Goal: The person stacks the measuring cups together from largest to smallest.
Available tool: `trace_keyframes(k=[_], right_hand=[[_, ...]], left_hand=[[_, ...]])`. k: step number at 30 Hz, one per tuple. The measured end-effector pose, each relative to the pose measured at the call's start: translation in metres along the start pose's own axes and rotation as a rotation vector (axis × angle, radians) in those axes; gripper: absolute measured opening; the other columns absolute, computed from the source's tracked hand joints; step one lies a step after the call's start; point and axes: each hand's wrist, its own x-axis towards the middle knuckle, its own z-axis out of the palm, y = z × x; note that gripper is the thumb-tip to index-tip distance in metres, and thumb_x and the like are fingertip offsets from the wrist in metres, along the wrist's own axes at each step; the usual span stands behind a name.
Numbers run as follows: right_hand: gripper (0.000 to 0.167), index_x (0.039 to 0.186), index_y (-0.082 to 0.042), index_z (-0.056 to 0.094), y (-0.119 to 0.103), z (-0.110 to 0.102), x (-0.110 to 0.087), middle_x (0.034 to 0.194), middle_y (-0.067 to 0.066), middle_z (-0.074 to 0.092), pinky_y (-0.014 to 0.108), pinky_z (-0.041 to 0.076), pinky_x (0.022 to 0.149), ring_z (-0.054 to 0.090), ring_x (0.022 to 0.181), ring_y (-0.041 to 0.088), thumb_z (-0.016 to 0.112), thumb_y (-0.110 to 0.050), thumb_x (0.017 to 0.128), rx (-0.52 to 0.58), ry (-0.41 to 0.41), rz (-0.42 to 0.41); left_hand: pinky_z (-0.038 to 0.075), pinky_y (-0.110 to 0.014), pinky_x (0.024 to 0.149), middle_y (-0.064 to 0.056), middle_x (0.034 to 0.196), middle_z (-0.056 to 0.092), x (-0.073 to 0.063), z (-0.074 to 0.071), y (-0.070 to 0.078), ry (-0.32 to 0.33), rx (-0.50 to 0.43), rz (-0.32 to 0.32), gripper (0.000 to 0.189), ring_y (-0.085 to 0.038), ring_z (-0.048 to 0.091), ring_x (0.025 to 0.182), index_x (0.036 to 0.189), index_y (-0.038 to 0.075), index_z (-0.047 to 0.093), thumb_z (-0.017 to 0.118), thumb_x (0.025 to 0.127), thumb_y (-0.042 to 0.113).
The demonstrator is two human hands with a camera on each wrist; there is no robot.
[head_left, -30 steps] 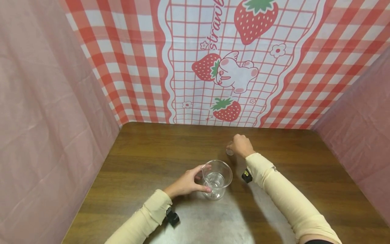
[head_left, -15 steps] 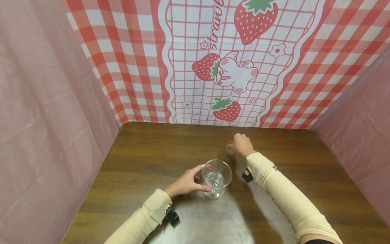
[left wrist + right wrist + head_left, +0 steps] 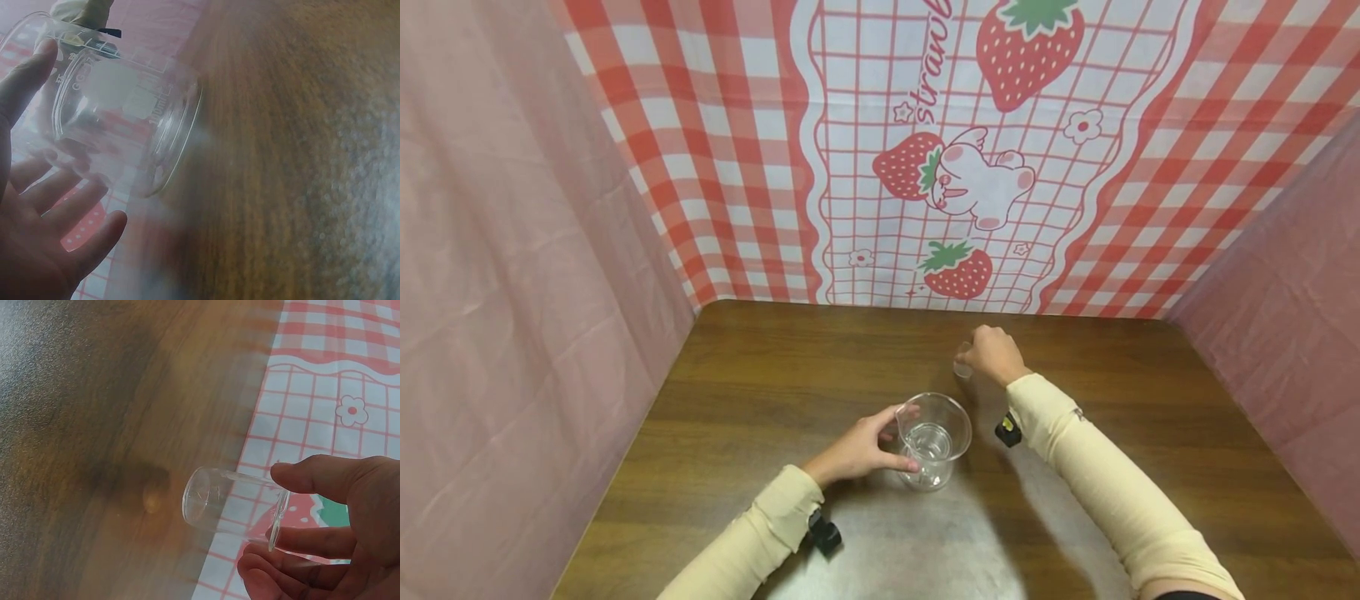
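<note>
My left hand [image 3: 857, 446] grips a large clear glass beaker [image 3: 953, 477] from its left side, thumb in front and fingers behind. White printed marks show on the beaker [image 3: 134, 103] in the left wrist view. Inside it shows a smaller ring of clear glass. Farther back and to the right, my right hand [image 3: 996, 357] pinches a small clear glass cup [image 3: 234, 500] by its rim, between thumb and fingertips. The cup's base points down, close over the table, with its reflection apart from it in the right wrist view.
Both things are over a brown wood-grain table [image 3: 760, 375]. A red-and-white checked cloth [image 3: 737, 167] with strawberries hangs along the back edge. Pink curtains [image 3: 512, 292] close in the left and right sides.
My right hand has moved up slightly and a little left with the small glass cup. The left hand and the large beaker have hardly moved.
</note>
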Motion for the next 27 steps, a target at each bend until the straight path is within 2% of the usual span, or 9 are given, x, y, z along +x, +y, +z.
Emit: trace_keyframes(k=[6, 21, 27], right_hand=[[0.026, 0.086, -0.002, 0.073, -0.001, -0.002, 0.0, 0.091, 0.023, 0.073, 0.052, 0.056, 0.077, 0.068, 0.087, 0.042, 0.076, -0.027, 0.079, 0.009, 0.002, -0.003], [0.028, 0.086, -0.001, 0.072, -0.01, -0.011, 0.0, 0.086, 0.019, 0.073, 0.05, 0.056, 0.073, 0.068, 0.08, 0.037, 0.078, -0.028, 0.078, 0.01, 0.029, -0.027], [0.029, 0.09, 0.0, 0.072, -0.01, -0.014, 0.0, 0.089, 0.02, 0.073, 0.05, 0.056, 0.075, 0.068, 0.082, 0.038, 0.077, -0.027, 0.079, 0.007, 0.029, -0.045]], left_hand=[[0.05, -0.043, 0.104, -0.011, 0.145, 0.052, 0.0, 0.001, 0.0, 0.001, 0.006, -0.002, 0.078, -0.028, 0.054, 0.128, 0.143, 0.007, 0.045, 0.083, 0.077, 0.021], [0.05, -0.044, 0.104, -0.011, 0.145, 0.052, 0.0, 0.001, 0.001, 0.002, 0.003, 0.002, 0.078, -0.028, 0.053, 0.129, 0.143, 0.006, 0.045, 0.083, 0.077, 0.021], [0.05, -0.043, 0.104, -0.01, 0.145, 0.052, -0.001, 0.001, 0.002, 0.003, 0.008, -0.002, 0.077, -0.027, 0.053, 0.129, 0.143, 0.007, 0.045, 0.083, 0.077, 0.021]])
